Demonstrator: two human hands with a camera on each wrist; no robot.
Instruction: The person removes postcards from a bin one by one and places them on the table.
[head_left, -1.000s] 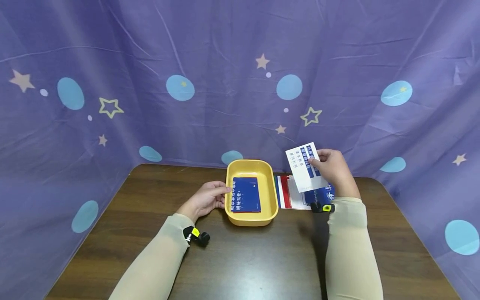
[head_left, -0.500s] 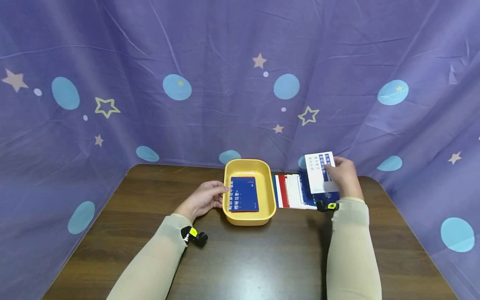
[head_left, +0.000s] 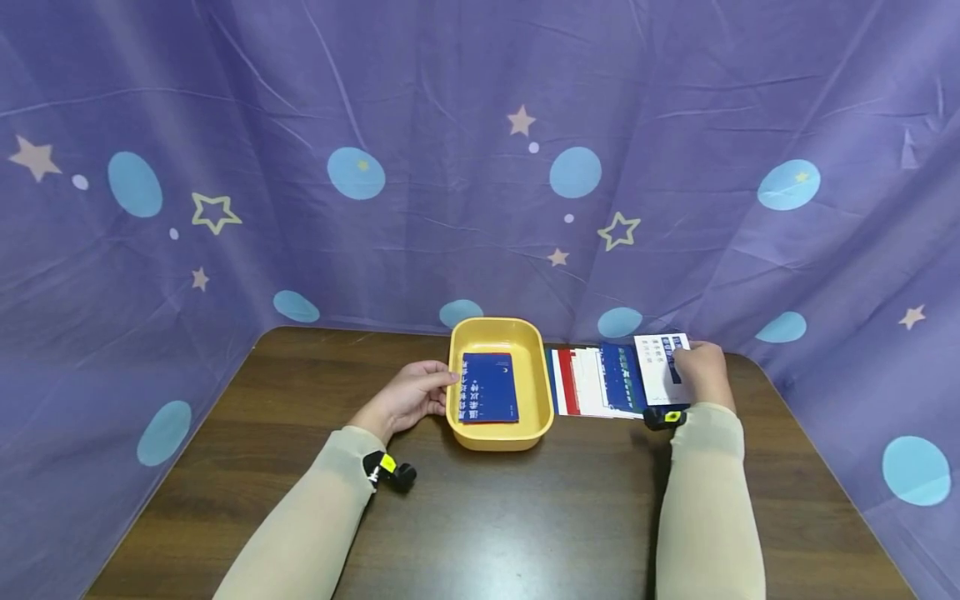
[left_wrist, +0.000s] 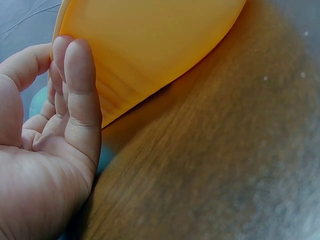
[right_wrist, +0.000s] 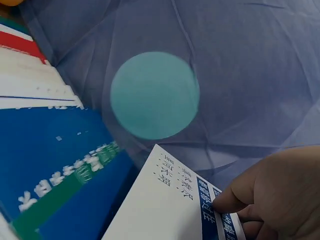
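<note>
My left hand [head_left: 414, 396] grips the left side of a yellow plastic tray [head_left: 501, 442]. Its thumb is at the rim, and in the left wrist view its fingers [left_wrist: 82, 105] lie along the outer wall [left_wrist: 165, 40]. Blue cards [head_left: 491, 392] printed with white characters lie inside the tray, a red edge showing beneath. A white card [head_left: 660, 382] with blue printed bands is pinched in my right hand [head_left: 707, 372], thumb on its face. It is held over the right end of an overlapping row of cards [head_left: 588, 383], covering part of that row.
The row of blue, white, red and green-striped cards lies just right of the tray on a dark wooden table [head_left: 480, 517]. Behind the table hangs a purple curtain [head_left: 450, 233] with stars and teal dots, close to the back edge.
My right hand has moved right and down with the white card, lowering it to the row's right end. More of the row now shows. My left hand stays at the tray.
</note>
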